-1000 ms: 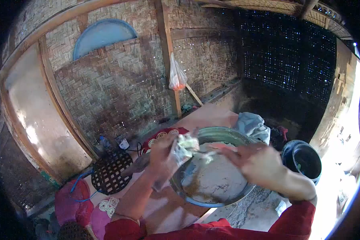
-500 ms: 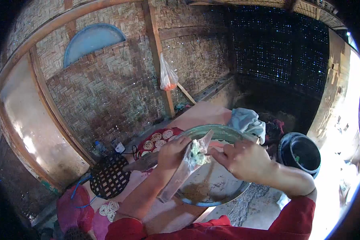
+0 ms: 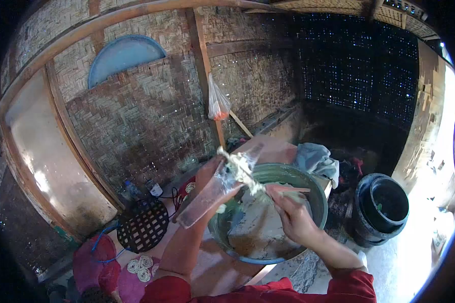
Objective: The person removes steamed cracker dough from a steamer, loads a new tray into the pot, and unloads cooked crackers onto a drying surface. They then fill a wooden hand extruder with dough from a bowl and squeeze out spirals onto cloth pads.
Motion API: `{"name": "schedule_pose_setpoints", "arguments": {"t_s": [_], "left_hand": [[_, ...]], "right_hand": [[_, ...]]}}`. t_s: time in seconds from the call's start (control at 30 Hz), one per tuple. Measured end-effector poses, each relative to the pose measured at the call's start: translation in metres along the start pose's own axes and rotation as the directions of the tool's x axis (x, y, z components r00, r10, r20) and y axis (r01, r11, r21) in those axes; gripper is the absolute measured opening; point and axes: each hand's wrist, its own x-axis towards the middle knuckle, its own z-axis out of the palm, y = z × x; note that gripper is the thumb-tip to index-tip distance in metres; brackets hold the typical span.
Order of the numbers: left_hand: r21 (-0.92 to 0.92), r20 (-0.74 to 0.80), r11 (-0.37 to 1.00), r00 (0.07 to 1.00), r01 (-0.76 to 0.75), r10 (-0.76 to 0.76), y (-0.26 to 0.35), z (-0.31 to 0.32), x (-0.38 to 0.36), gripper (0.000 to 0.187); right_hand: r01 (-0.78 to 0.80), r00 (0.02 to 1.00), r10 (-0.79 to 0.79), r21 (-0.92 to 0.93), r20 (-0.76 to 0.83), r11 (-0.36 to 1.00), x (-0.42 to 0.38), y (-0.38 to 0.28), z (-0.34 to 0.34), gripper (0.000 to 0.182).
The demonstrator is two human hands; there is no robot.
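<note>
A clear plastic bag is stretched flat above a large round basin, with pale, lumpy dough smeared across its middle. My left hand is behind the bag, mostly hidden by it, its fingers hard to see. Closed at the lower end of the dough, my right hand pinches a thin pinkish stick. Inside the basin lies a whitish sheet or board with brown patches.
A black woven basket and pale coiled rounds on a pink tray lie at the left. Grey cloth is beyond the basin. Dark nested buckets stand at right. A plastic bag with orange contents hangs from a post.
The bag and my left hand have moved left and up, and the dough is now stretched longer. My right hand has moved down, and the stick beside it now shows. The view has shifted slightly.
</note>
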Motion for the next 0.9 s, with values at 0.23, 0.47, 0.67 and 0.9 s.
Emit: {"name": "schedule_pose_setpoints", "arguments": {"t_s": [0.23,0.47,0.67,0.9], "left_hand": [[0.018,-0.092,0.999,0.995,0.028,-0.026,0.000,0.008,0.000,0.036],[0.007,-0.030,0.988,0.988,0.151,-0.151,-0.032,0.009,0.008,0.032],[-0.924,-0.194,0.383,0.846,0.014,-0.497,-0.086,-0.025,-0.010,0.028],[-0.991,-0.007,-0.125,0.956,-0.045,-0.294,0.001,-0.154,-0.033,0.008]], "right_hand": [[-0.343,0.938,0.311,0.261,0.156,0.903,-0.002,0.028,-0.011,0.039],[-0.517,0.833,0.366,0.347,0.416,0.783,-0.018,0.007,-0.022,0.039],[-0.150,0.426,0.587,-0.586,0.688,0.796,-0.021,0.041,-0.036,0.042],[-0.130,0.851,-0.119,0.426,0.511,0.895,-0.001,-0.051,0.040,0.062]]}}
